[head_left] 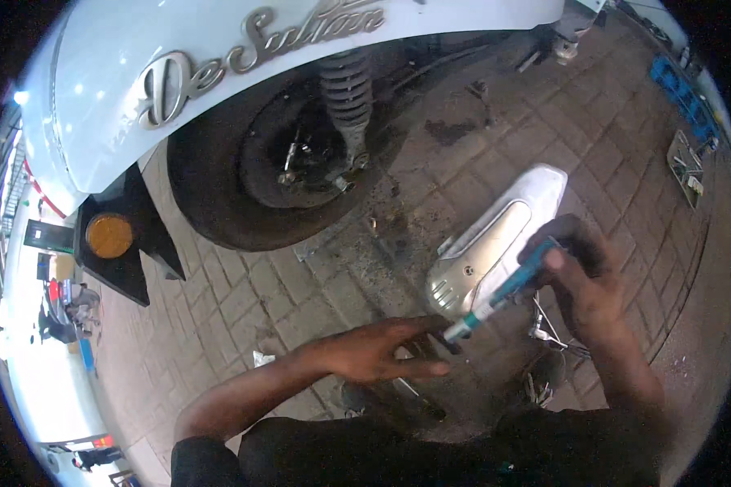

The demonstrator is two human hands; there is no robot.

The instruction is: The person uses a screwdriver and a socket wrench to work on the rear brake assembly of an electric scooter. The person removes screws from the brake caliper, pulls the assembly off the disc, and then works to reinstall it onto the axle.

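My right hand is wrapped round a slim teal tube with a pale nozzle pointing down and left. The nozzle tip meets a small dark piece at the fingers of my left hand. My left thumb and forefinger reach round that piece; its exact kind is too dark to tell. Behind the tube, a silver exhaust cover with slots at its lower end lies on the paving. My right hand partly hides it.
A white scooter body overhangs the rear wheel and a coil-spring shock absorber. A black bracket carries an amber reflector. Metal tools lie below my right hand. A tray of small parts and a blue crate stand far right.
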